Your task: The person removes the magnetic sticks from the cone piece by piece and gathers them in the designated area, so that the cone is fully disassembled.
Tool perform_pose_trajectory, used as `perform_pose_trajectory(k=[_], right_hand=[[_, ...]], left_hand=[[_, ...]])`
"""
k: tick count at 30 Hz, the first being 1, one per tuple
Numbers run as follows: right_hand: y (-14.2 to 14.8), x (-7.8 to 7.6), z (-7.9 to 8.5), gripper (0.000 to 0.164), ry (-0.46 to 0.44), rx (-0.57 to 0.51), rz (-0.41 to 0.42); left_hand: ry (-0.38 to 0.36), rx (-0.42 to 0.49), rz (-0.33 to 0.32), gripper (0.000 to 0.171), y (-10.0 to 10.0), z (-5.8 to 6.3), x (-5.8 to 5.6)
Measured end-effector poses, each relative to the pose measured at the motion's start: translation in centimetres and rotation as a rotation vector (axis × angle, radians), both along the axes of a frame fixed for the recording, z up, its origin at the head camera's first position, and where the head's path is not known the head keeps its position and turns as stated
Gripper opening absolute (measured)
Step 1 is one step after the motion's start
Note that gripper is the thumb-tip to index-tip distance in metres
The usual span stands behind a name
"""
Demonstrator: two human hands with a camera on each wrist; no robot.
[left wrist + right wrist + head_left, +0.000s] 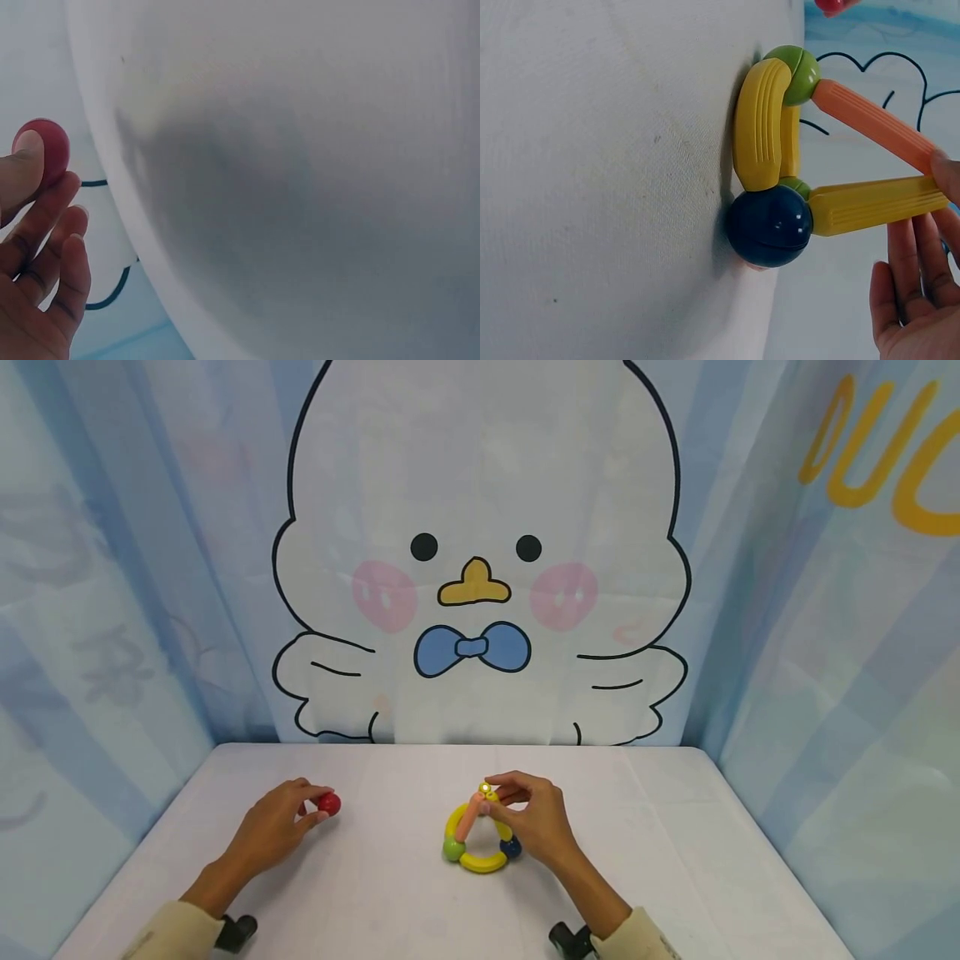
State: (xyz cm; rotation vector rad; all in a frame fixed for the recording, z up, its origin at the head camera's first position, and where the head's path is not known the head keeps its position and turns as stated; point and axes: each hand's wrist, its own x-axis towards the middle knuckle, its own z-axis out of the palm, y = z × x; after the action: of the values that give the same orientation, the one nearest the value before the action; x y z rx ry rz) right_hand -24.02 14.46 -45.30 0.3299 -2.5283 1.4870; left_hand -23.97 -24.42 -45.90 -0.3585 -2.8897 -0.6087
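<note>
My left hand (272, 827) pinches a red ball (330, 803) between thumb and fingers, held above the left part of the table. In the left wrist view the thumb lies across the red ball (57, 157). My right hand (542, 822) pinches the upper ends of rods on a small toy frame, where they lean together. Curved yellow bars (482, 863) form the frame's base on the table, joined by a green ball (453, 849) and a dark blue ball (771, 226). An orange rod (874, 124) and a straight yellow rod (881, 204) rise from these balls towards my fingers.
White cloth covers the table (390, 910). Behind it hangs a curtain (480, 710) printed with a big white bird, and further curtains (810, 693) stand on both sides. Black wrist camera mounts (237, 933) sit near the sleeves.
</note>
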Motion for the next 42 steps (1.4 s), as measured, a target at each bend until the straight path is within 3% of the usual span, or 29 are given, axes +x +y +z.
perform_pose_trajectory(k=[7, 16, 37, 42], right_hand=[[0.1, 0.0, 0.1, 0.032, 0.02, -0.006, 0.009], [0.1, 0.0, 0.1, 0.03, 0.022, 0.006, 0.004], [0.3, 0.0, 0.1, 0.031, 0.012, 0.001, 0.02], [0.2, 0.0, 0.1, 0.032, 0.008, 0.004, 0.021]], left_hand=[[-0.028, -0.032, 0.008, 0.042, -0.8, -0.3, -0.2], [-0.14, -0.044, 0.036, 0.042, -1.3, -1.1, -0.9], [-0.16, -0.038, 0.056, 0.05, -1.2, -1.2, -0.6], [-0.101, -0.044, 0.045, 0.051, -1.3, -1.2, -0.3]])
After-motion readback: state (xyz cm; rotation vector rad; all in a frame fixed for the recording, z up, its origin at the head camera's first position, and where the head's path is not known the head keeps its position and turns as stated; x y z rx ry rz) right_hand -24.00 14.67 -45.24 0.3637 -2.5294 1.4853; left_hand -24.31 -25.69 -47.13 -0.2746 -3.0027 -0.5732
